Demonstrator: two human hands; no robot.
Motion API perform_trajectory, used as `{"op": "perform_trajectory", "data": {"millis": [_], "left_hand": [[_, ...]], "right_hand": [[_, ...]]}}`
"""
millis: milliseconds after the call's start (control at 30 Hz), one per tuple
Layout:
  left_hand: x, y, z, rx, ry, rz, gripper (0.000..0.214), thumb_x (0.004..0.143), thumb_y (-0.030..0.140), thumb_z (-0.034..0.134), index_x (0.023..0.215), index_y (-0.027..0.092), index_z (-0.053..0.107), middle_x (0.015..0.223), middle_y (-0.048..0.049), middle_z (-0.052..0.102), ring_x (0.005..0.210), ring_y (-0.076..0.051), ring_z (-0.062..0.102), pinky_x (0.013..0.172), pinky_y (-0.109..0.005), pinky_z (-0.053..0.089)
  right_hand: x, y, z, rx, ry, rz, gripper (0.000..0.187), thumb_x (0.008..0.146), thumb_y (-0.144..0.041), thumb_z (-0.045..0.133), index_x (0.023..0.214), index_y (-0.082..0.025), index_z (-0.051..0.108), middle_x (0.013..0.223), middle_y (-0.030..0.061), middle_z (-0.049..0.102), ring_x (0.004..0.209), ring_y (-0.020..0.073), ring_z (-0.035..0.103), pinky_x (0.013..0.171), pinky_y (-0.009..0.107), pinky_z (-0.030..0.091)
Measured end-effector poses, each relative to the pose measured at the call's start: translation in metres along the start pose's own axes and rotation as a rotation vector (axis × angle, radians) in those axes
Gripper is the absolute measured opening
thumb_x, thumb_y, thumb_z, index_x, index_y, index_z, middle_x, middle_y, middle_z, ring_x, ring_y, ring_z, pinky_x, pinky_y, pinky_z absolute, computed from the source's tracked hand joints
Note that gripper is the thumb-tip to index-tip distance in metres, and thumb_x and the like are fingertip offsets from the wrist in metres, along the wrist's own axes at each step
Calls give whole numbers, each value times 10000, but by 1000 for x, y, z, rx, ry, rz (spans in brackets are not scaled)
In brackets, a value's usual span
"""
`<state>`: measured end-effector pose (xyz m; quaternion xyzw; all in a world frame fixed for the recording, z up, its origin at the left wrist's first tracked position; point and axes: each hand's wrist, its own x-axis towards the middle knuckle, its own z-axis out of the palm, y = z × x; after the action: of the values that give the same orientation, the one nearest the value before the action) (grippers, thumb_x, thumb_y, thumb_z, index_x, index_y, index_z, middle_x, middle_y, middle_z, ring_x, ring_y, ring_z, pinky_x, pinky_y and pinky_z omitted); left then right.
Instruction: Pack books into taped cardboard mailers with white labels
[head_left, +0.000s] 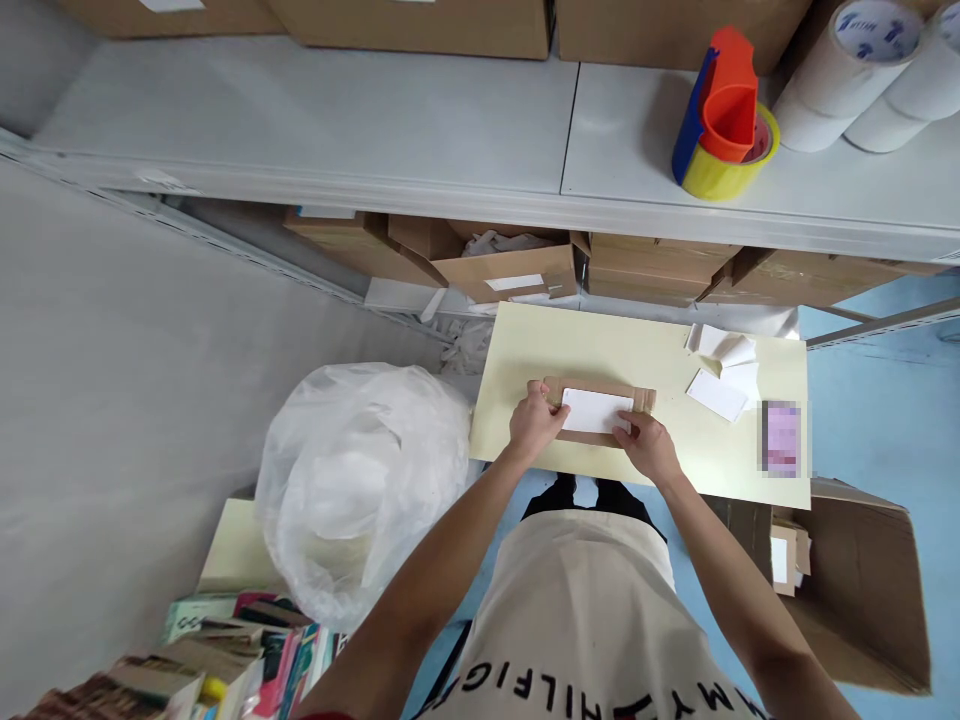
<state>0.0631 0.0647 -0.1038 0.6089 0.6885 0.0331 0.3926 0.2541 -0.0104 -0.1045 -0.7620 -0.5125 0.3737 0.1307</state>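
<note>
forearms meet at the near edge of the table (637,345), left hand (534,425) and right hand (649,448) fingers pinching a white label (596,411) by its ends, seemingly to flatten it on a cardboard box (643,400).

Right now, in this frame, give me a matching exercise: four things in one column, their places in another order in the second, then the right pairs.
1. cardboard package
2. tape dispenser
3. plastic bag
4. white paper slips

A. on the grey shelf
B. held between left hand and right hand
C. on the table, right of the hands
D. beside the table's left edge

Pairs: 1-B, 2-A, 3-D, 4-C.
</note>
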Motion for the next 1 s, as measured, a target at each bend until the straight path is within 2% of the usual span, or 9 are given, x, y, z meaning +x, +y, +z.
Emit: {"op": "perform_trajectory", "data": {"millis": [133, 233, 300, 400, 500, 600, 700, 867, 1000], "left_hand": [[2, 0, -10, 196, 34, -24, 472, 768, 443, 669, 1109, 194, 457, 910, -98, 722, 913, -287, 683, 658, -313, 443], [4, -6, -20, 266, 58, -25, 506, 727, 489, 712, 1077, 189, 504, 941, -117, 710, 903, -299, 677, 680, -326, 459], [3, -10, -22, 273, 86, 104, 379, 776, 404, 685, 1052, 189, 541, 930, -109, 708, 908, -288, 671, 743, -346, 469], [0, -10, -16, 264, 58, 490, 218, 848, 302, 599, 1039, 197, 605, 1076, -119, 690, 1052, -276, 628, 914, -392, 442], [0, -6, -4, 293, -84, 807, 422, 848, 347, 594, 1237, 186, 572, 1371, -132, 554, 1312, -295, 464, 1103, -438, 309], [7, -10, 2, 399, -169, 874, 651, 872, 447, 547, 1433, 152, 399, 1530, -150, 360, 1438, -301, 279, 1179, -484, 145], [13, -25, -2, 506, -188, 886, 751, 888, 523, 495, 1505, 160, 267, 1576, -148, 248, 1470, -298, 189, 1186, -518, 45], [14, -49, -7, 568, -251, 1118, 911, 796, 645, 554, 1521, 197, 231, 1574, -137, 259, 1473, -323, 160, 1171, -567, -23], [15, -57, -12, 553, -188, 1086, 809, 825, 582, 565, 1504, 241, 289, 1566, -120, 291, 1459, -306, 224, 1182, -544, 40]], "right_hand": [[-4, -11, -2, -207, -28, 31, 319, 853, -371, 585, 1149, -302, 682, 1063, 88, 671, 830, 261, 661, 662, 363, 468], [-11, -11, -5, -349, 20, 23, 352, 855, -367, 611, 1204, -333, 638, 995, 96, 672, 805, 260, 660, 661, 365, 461], [-15, -9, -7, -408, 94, -34, 348, 862, -357, 609, 1207, -314, 632, 961, 109, 674, 844, 271, 649, 681, 370, 468], [-15, -10, -3, -448, 208, -228, 384, 902, -361, 539, 1258, -235, 604, 1166, 170, 645, 1076, 319, 592, 827, 424, 472], [-8, -14, 9, -463, 151, -439, 501, 947, -399, 435, 1393, -177, 487, 1443, 174, 478, 1324, 323, 435, 1042, 471, 364], [-2, -7, 20, -510, 67, -418, 585, 966, -463, 356, 1477, -179, 363, 1527, 149, 370, 1404, 311, 341, 1122, 514, 257], [-6, 7, 26, -568, 139, -309, 663, 959, -531, 323, 1511, -166, 280, 1559, 162, 280, 1439, 341, 264, 1128, 605, 173], [-24, 9, 41, -628, 146, -432, 720, 941, -561, 341, 1517, -138, 252, 1577, 153, 225, 1460, 339, 206, 1152, 595, 116], [-33, 14, 48, -652, 127, -425, 661, 961, -513, 329, 1522, -176, 238, 1571, 124, 257, 1449, 297, 258, 1152, 560, 178]]}}
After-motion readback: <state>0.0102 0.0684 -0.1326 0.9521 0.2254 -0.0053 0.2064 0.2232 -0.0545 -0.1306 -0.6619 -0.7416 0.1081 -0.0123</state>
